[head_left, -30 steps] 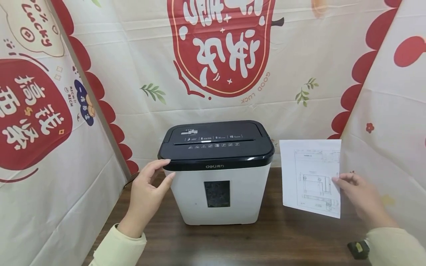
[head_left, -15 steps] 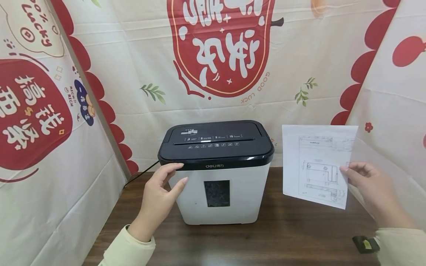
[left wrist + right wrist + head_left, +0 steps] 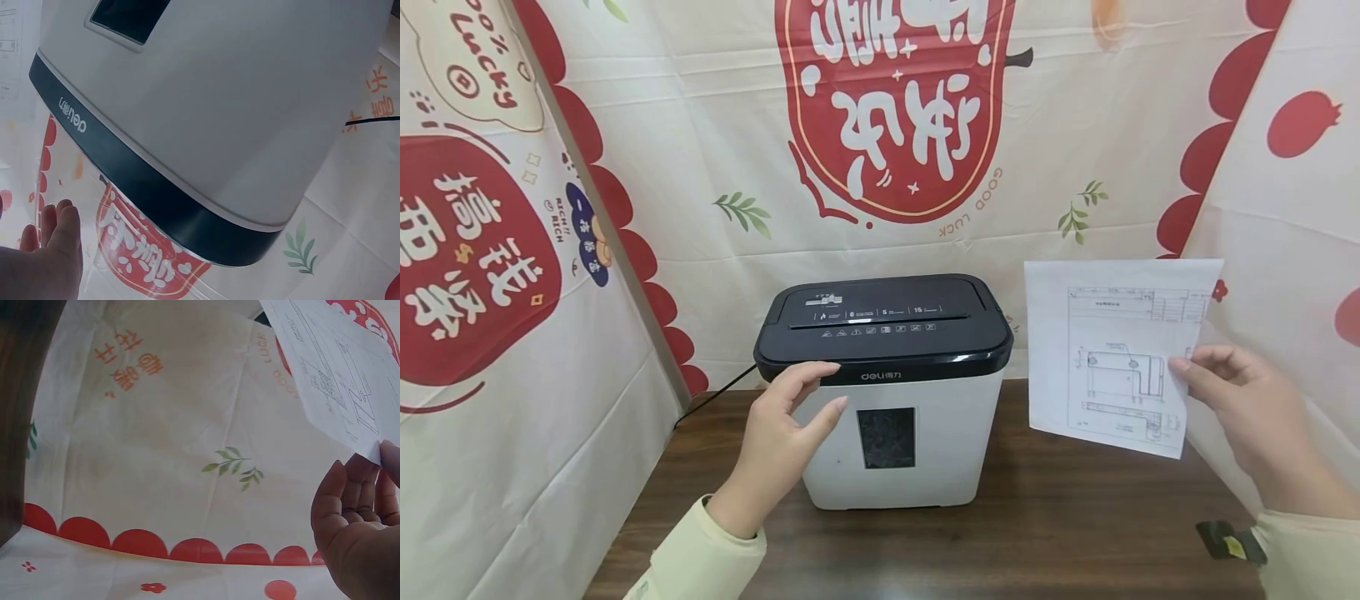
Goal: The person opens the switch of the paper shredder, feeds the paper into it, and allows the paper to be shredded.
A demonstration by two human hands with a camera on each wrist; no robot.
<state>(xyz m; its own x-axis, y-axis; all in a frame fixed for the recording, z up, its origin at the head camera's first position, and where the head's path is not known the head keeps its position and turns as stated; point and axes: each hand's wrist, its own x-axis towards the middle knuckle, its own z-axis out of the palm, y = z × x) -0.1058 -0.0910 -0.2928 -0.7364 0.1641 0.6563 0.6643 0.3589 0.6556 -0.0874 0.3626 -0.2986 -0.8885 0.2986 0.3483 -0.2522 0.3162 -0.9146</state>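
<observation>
A white paper shredder (image 3: 940,433) with a black lid (image 3: 887,300) stands upright on the dark wooden table. Along the lid's top runs a narrow slot. My left hand (image 3: 778,442) hovers before the shredder's left front, thumb and fingers apart and holding nothing; the left wrist view also shows that hand (image 3: 50,256) apart from the shredder (image 3: 206,100). To the right of the shredder, my right hand (image 3: 1255,408) pinches a printed sheet of paper (image 3: 1052,350) by its right edge. The sheet, bearing a technical drawing, is held up in the air, as the right wrist view confirms.
A black power cord (image 3: 715,394) trails from behind the shredder to the left. Printed cloth (image 3: 700,150) hangs behind and on both sides of the wooden table (image 3: 1000,550). A small dark object with a yellow-green patch (image 3: 1228,542) shows beside the right sleeve.
My right hand has raised the paper and brought it nearer, so it looks larger. My left hand has moved rightward along the shredder's front. The shredder has stayed in place.
</observation>
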